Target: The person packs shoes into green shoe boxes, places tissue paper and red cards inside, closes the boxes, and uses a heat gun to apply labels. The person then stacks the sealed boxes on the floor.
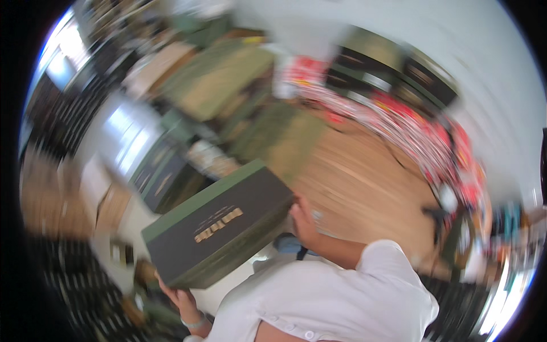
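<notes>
Between my two hands I hold a dark green and black box (219,225) with gold lettering on its black face. It is tilted, its right end higher in the picture than its left. My left hand (179,299) grips the near left end, fingers at the lower corner and partly hidden by the box. At the opposite end, my right hand (303,219) is pressed against the side, with its fingers partly out of sight. Just beyond the held box, similar dark boxes (165,179) stand on the floor.
A wooden table (364,182) lies to the right, bordered by red and white packages (393,122). More green boxes (364,57) stand against the wall behind it. Large green boxes (222,74) are stacked ahead. Brown cartons (68,199) and rows of dark boxes (74,279) fill the left.
</notes>
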A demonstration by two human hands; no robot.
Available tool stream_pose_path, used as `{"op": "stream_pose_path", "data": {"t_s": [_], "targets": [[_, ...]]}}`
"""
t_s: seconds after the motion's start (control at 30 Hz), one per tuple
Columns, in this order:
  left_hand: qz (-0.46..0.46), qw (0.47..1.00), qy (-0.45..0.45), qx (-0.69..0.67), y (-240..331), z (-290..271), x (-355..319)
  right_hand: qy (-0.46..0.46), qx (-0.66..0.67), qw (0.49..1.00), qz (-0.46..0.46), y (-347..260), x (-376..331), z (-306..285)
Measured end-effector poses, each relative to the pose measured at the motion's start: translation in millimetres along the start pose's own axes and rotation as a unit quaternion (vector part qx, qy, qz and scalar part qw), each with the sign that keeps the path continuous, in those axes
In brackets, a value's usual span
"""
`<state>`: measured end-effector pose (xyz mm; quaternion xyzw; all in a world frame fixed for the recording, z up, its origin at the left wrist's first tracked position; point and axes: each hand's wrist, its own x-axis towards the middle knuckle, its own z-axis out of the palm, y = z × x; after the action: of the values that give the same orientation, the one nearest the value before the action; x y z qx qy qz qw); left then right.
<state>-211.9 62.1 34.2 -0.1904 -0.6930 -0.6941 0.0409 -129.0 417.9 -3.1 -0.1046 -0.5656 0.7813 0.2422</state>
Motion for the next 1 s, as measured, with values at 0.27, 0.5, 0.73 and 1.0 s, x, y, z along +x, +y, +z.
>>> {"op": "stream_pose_path", "data": {"t_s": [0.27, 0.5, 0.73, 1.0], "targets": [[0.074, 0.946, -0.3, -0.1, -8, 99, 33, 0.356, -0.097, 0.909, -0.196, -101, -142, -26], [-0.309, 0.802, -0.491, -0.141, -59, 208, 77, 0.556, -0.3, 0.761, -0.145, -97, -192, -36], [-0.417, 0.726, -0.534, -0.12, -87, 380, 15, 0.51, -0.332, 0.793, 0.021, -37, -233, -213], [-0.347, 0.85, -0.396, -0.027, -157, 408, -18, 0.525, -0.346, 0.748, 0.213, 6, -254, -214]]}}
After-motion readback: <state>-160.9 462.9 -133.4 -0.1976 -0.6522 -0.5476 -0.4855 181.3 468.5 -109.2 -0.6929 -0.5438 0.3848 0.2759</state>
